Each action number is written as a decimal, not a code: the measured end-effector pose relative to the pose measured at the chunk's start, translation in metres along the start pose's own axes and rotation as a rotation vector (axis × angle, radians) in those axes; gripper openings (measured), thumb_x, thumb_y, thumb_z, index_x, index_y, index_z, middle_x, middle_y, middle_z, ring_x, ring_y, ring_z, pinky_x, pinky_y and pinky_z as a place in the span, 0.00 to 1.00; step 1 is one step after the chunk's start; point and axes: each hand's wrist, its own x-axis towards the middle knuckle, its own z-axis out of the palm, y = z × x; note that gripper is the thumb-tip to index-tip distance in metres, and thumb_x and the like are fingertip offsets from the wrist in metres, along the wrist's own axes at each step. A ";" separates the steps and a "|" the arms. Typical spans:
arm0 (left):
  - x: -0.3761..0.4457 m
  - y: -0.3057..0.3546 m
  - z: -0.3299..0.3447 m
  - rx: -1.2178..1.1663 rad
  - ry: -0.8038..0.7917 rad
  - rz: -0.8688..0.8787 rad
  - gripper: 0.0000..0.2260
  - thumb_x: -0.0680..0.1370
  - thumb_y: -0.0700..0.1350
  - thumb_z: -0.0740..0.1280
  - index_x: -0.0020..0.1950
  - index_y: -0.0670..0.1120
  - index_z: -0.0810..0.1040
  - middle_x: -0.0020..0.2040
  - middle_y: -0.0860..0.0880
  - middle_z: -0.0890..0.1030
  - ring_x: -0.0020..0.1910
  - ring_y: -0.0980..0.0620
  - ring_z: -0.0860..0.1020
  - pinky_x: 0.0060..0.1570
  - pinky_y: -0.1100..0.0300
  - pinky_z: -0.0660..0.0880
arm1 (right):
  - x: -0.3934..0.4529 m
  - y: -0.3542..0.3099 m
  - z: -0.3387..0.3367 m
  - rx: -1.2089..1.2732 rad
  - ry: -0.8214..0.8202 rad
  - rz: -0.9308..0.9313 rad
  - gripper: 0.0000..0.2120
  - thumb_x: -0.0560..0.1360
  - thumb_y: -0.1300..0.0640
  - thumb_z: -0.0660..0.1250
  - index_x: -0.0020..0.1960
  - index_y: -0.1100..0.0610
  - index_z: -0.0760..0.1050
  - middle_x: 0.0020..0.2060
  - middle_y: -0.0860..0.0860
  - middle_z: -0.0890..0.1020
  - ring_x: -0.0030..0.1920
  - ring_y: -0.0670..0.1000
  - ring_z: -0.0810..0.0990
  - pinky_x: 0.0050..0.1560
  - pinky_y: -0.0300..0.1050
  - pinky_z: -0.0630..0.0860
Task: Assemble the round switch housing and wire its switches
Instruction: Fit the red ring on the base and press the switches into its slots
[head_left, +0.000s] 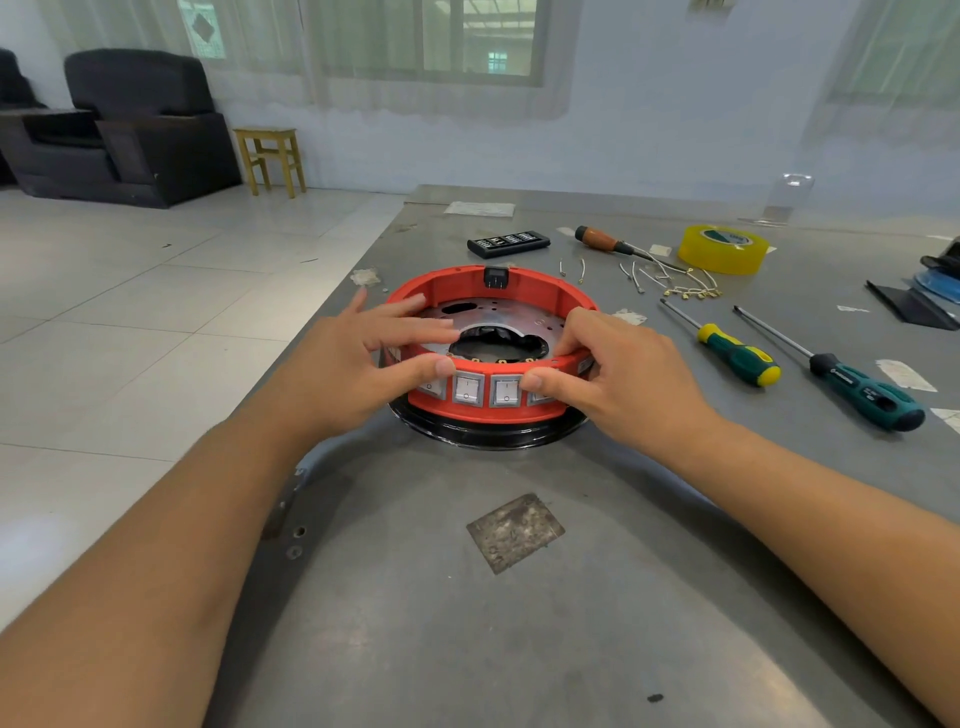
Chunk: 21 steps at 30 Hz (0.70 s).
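Both hands (358, 358) (623, 374) grip the flat-lying red housing (524, 291), switches (485, 389) facing the person.

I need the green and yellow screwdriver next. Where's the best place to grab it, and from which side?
Take the green and yellow screwdriver by its thick handle, probably from above with the right hand. It lies flat on the table, handle toward the person, thin shaft pointing away, with open space between it and the dark green screwdriver.
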 end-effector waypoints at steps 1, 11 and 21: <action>0.000 -0.003 -0.002 -0.008 -0.008 -0.006 0.14 0.70 0.68 0.68 0.55 0.72 0.82 0.57 0.76 0.79 0.65 0.79 0.70 0.75 0.69 0.57 | -0.001 0.001 0.000 0.012 -0.006 -0.007 0.31 0.69 0.18 0.51 0.44 0.45 0.70 0.37 0.40 0.76 0.39 0.38 0.73 0.34 0.39 0.65; 0.001 0.004 0.006 0.027 0.086 0.013 0.11 0.68 0.66 0.67 0.49 0.71 0.80 0.46 0.69 0.80 0.51 0.73 0.78 0.48 0.79 0.71 | 0.004 0.010 -0.008 0.103 -0.064 -0.018 0.29 0.69 0.24 0.58 0.45 0.50 0.75 0.40 0.44 0.81 0.41 0.44 0.76 0.37 0.40 0.70; 0.001 -0.003 -0.003 -0.050 0.007 -0.046 0.13 0.69 0.59 0.71 0.53 0.65 0.83 0.44 0.80 0.79 0.54 0.81 0.74 0.47 0.83 0.68 | 0.002 0.025 -0.011 0.323 -0.179 0.009 0.14 0.76 0.36 0.65 0.50 0.46 0.77 0.41 0.42 0.81 0.40 0.47 0.77 0.38 0.35 0.72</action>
